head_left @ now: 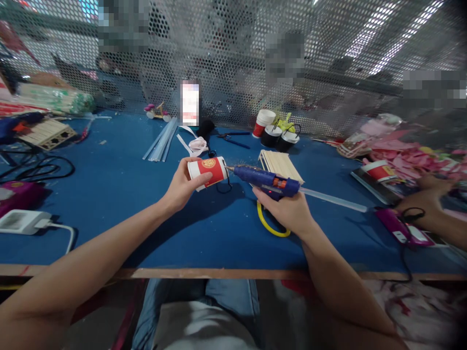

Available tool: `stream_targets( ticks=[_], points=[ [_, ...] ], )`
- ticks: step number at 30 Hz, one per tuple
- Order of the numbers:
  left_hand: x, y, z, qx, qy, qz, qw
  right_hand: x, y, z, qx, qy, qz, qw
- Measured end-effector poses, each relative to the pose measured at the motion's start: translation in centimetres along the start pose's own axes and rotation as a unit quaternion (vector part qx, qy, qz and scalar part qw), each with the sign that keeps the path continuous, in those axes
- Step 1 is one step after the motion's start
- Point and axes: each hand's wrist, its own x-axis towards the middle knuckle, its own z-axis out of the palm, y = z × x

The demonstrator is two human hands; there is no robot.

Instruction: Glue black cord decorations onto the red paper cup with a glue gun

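Observation:
My left hand (184, 182) is wrapped round a red and white paper cup (216, 171) lying on its side above the table. A thin black loop hangs near the cup's right end. In my right hand (288, 209) is a blue glue gun (255, 176), its metal nozzle pointing left at the cup's right end; whether they touch I cannot tell. A long translucent glue stick (333, 199) sticks out of the gun's back. Under the gun, a yellow ring-shaped piece (268, 227) shows partly, the rest hidden by my hand.
Behind the gun lie wooden sticks (282, 164). Farther back are pliers (235, 140), cups (265, 121), spare glue sticks (160, 141), white ribbon (197, 146) and a phone (190, 102) against the mesh screen. A power strip (24, 221) sits left; another person's hand (423, 204) is at right.

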Motion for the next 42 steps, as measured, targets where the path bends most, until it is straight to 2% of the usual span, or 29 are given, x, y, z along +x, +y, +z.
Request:
stream_targets(
  ticks=[4,8,14,24,30,38,42],
  points=[
    [0.1,-0.3,-0.1,0.005,-0.004,0.003,1.000,0.2,0.7,0.0,-0.081,-0.011,-0.133,0.988],
    [0.1,-0.4,-0.2,0.009,-0.007,0.009,1.000,0.7,0.3,-0.4,-0.115,-0.018,-0.175,0.978],
    [0.1,-0.3,-0.1,0.013,-0.010,0.012,1.000,0.7,-0.8,-0.4,-0.035,-0.003,-0.126,0.991],
    [0.1,-0.5,-0.2,0.015,-0.012,0.017,1.000,0.7,-0.7,-0.5,-0.063,-0.001,-0.132,0.989],
    [0.2,-0.6,-0.3,0.012,-0.014,0.020,1.000,0.7,-0.7,-0.5,-0.040,0.003,-0.115,0.993],
    [0.1,-0.6,-0.3,0.013,-0.012,0.018,1.000,0.8,-0.6,-0.6,-0.076,0.003,-0.147,0.986],
    [0.1,-0.6,-0.3,0.021,-0.012,0.020,1.000,0.8,-0.2,-1.1,-0.137,-0.032,-0.181,0.973]
  ],
)
